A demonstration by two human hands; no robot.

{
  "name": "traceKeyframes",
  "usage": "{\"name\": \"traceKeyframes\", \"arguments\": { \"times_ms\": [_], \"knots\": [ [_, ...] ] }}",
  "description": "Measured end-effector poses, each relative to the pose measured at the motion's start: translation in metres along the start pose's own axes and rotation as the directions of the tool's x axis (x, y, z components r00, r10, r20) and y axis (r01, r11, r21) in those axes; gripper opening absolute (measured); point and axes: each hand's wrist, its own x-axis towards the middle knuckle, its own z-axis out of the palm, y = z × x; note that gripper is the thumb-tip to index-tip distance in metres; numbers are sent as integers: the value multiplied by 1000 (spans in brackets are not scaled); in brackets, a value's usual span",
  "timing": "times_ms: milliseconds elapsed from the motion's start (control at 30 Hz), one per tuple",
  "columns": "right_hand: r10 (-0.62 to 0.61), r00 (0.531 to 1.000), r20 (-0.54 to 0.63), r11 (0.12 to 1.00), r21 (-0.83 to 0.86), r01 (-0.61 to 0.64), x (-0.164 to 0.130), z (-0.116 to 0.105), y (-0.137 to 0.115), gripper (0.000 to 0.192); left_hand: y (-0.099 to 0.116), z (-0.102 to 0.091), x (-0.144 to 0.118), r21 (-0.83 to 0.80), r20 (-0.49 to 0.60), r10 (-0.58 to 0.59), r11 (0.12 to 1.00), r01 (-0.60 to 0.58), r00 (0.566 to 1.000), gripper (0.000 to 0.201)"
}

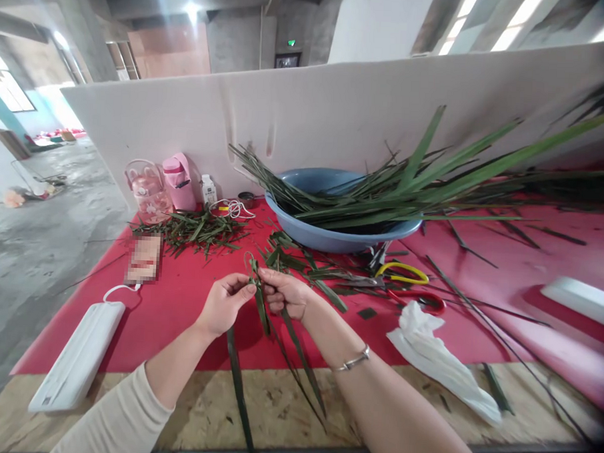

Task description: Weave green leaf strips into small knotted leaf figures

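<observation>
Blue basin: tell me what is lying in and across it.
Long green leaves lie piled across the blue basin, their tips overhanging both rims. They cover most of the inside, so whatever sits beneath them cannot be seen.

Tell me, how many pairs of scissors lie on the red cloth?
2: yellow-handled scissors just below the blue plastic basin, red-handled scissors beside them, nearer the white rag. Leaves may hide others.

White partition board (367, 116) stood behind red-covered surface (178, 308). Grey concrete floor (36, 241) at left. Concrete walls (240, 40), bright windows (8, 87), ceiling light (191, 9) glared.
</observation>
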Motion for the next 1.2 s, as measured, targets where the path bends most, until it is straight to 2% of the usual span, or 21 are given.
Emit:
{"name": "traceKeyframes", "arguments": {
  "times_ms": [133, 267, 433, 533, 567, 633, 733, 800, 933, 1000, 1100, 1200],
  "knots": [
    [13, 999, 49, 973, 230, -24, -4, 7, -5, 19, -2, 0, 1, -46, -14, -26, 999, 26, 1000, 29],
    [56, 995, 84, 941, 329, -81, -7, 7, -14, 18, -5, 1, 2, -6, -45, -11, 1000, 11, 999, 30],
    [83, 996, 16, 961, 263, -85, -7, 4, -19, 23, -8, 0, 3, 22, -104, 11, 1000, -8, 994, 30],
    [150, 978, 145, 967, 183, -175, -9, -2, -19, 43, -8, -5, 7, -7, -166, 10, 1000, -12, 986, 31],
    [142, 966, 214, 966, 184, -182, -11, -4, -20, 48, -8, -7, 8, -16, -180, 7, 1000, -10, 984, 31],
    [36, 952, 303, 961, 252, -117, -14, -8, -23, 47, -7, -10, 11, -24, -178, -1, 1000, -3, 984, 32],
    [-167, 951, 261, 922, 382, 58, -17, -10, -26, 28, -5, -11, 12, -27, -120, -9, 1000, 6, 993, 32],
    [-174, 957, 234, 930, 359, 81, -16, -9, -27, 26, -6, -10, 11, -23, -96, -8, 1000, 6, 995, 31],
    [16, 975, 223, 983, 173, -56, -11, -8, -23, 58, -8, -10, 11, -4, -136, 3, 1000, -3, 991, 30],
    [72, 973, 217, 992, 84, -92, -11, -10, -21, 64, -8, -12, 12, -9, -143, 6, 1000, -7, 990, 30],
    [80, 957, 278, 996, 15, -87, -15, -16, -24, 57, -5, -12, 11, -27, -96, -5, 1000, 3, 995, 31],
    [-33, 962, 272, 996, 90, 9, -20, -20, -30, 44, -1, -8, 8, -17, -35, -23, 1000, 22, 999, 33]
  ]
}}
